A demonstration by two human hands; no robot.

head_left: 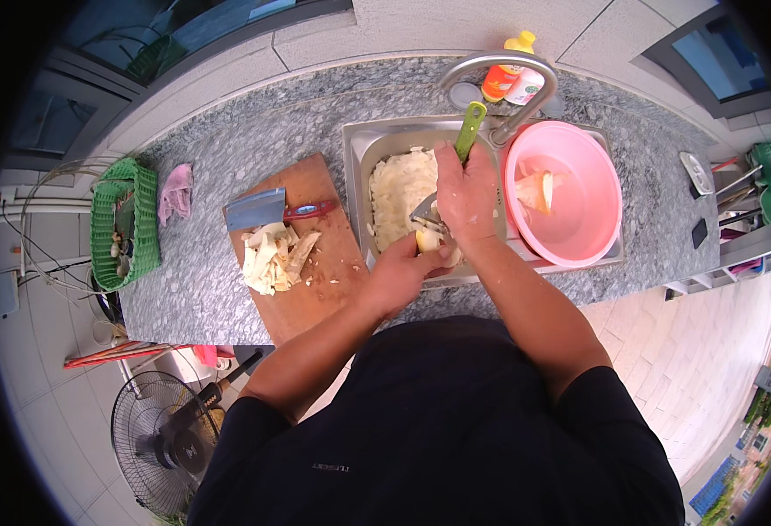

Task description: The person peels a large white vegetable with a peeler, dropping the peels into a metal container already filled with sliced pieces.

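My right hand [466, 197] grips a hand slicer by its green handle [470, 128], which sticks up past my fingers. Its metal blade plate [425, 209] meets a pale yellowish vegetable piece [427, 241]. The fingers of my left hand [398, 273] are closed around that piece, over the near side of the steel sink [354, 164]. Below my hands, thin pale slices [395, 187] cover much of the left basin; my right hand hides part of them. To the right, a pink plastic basin [586, 217] holds a peeled pale chunk [535, 191] in what looks like water.
Left of the sink, a cleaver [257, 209] and pale peelings [277, 260] lie on a wooden cutting board [320, 283]. A green basket [142, 230] and pink cloth [175, 194] are farther left. The faucet [547, 72] arches behind the sink, near bottles [504, 75]. A fan [162, 440] stands below.
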